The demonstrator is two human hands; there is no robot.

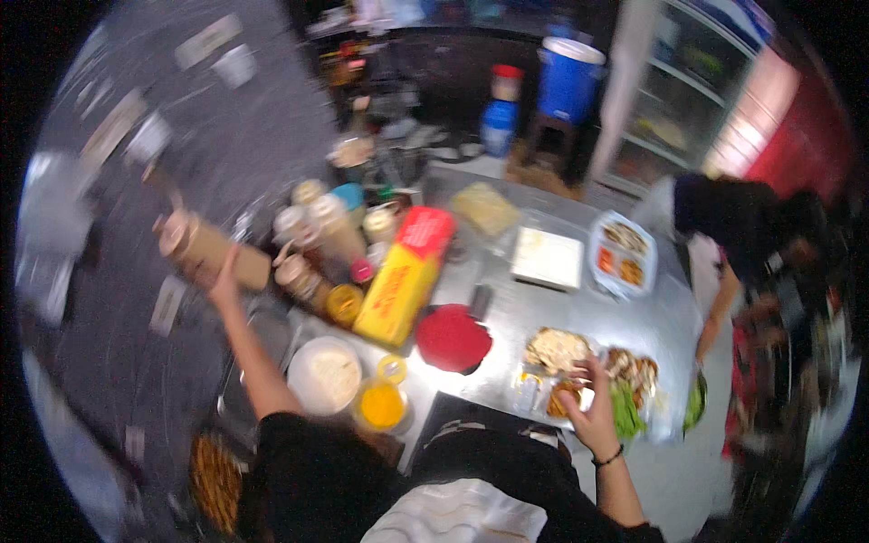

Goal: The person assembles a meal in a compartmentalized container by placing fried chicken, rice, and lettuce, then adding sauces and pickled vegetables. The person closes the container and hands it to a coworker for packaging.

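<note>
On the left, my left hand [224,279] is wrapped round a squeeze bottle [197,244] of light brown sauce, raised and tilted with its nozzle toward the upper left. My right hand [590,407] hovers with thumb and fingers apart over food on the steel table [507,317], holding nothing that I can see. Beneath and beside it lie a flat piece of bread with a pale spread [557,348], browned pieces drizzled with white sauce [634,369] and green lettuce leaves [625,412]. Motion blur hides whether the right fingertips touch the food.
Several squeeze bottles [335,226] stand beside a long yellow and red box [405,276]. Nearer are a red round object [453,338], a white tub [324,373] and a container of yellow stuff [381,404]. A divided food tray [623,255] sits far right, near another person [733,222].
</note>
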